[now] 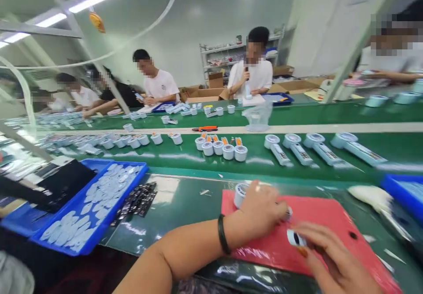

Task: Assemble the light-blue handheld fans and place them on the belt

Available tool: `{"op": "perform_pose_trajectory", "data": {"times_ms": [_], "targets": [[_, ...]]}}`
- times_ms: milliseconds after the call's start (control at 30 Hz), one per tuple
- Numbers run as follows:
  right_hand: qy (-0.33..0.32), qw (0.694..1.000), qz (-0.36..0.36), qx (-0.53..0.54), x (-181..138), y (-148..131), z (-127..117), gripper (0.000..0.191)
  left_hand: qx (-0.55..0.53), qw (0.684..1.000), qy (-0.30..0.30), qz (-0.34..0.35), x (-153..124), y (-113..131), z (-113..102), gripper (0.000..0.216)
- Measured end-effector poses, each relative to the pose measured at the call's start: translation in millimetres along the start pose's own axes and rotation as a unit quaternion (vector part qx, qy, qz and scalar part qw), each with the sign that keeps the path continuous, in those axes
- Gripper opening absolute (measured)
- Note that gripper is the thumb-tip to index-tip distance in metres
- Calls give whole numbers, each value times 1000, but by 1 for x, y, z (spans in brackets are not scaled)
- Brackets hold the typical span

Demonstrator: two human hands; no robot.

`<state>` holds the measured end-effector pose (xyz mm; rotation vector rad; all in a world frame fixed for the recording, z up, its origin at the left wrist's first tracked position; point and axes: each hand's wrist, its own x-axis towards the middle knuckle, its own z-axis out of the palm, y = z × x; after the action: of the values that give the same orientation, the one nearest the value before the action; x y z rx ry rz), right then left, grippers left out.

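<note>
On the red mat (317,210), my left hand (261,208) is closed over a light-blue, round-headed device (240,195). The device's round end shows left of the fingers; most of its handle is hidden beneath the hand. Just to the right, my right hand (333,252) pinches a small light-blue piece with a dark middle (295,238) between thumb and fingers. A narrow gap separates this piece from my left hand.
Finished-looking devices with handles (299,148) line the green belt (185,155), beside several with orange parts (228,148). Orange-handled pliers (206,128) lie behind. A blue tray (109,206) of flat pieces and dark strips (137,199) sit left. Co-workers sit opposite.
</note>
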<state>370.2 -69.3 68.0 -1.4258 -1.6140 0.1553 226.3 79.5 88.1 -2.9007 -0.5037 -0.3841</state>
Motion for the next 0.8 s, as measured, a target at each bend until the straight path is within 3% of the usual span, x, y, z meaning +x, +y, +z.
{"op": "perform_pose_trajectory", "data": {"times_ms": [33, 133, 233, 300, 400, 533, 667, 800], "targets": [[18, 999, 34, -7, -1, 1, -6, 18, -20, 999, -25, -1, -4, 1, -5, 16], [8, 991, 134, 15, 6, 5, -10, 24, -49, 997, -56, -22, -17, -15, -22, 51], [-39, 983, 181, 19, 21, 8, -4, 27, -77, 985, -129, -83, -25, -38, -29, 34], [-74, 979, 188, -5, 32, 5, 1, 24, -93, 980, -145, -104, -30, -45, -27, 24], [-126, 981, 137, -63, 48, -3, 12, 20, -113, 980, -122, -113, -35, -45, -21, 19], [-153, 978, 44, -131, 62, -5, 29, 23, -178, 980, -48, -79, -37, -47, -12, 24], [-144, 980, 27, -132, 66, 2, 36, 25, -277, 959, 43, -35, -40, -50, -7, 18], [-126, 987, 34, -96, 62, 8, 38, 21, -325, 940, 69, -75, -42, -46, -1, 13]]}}
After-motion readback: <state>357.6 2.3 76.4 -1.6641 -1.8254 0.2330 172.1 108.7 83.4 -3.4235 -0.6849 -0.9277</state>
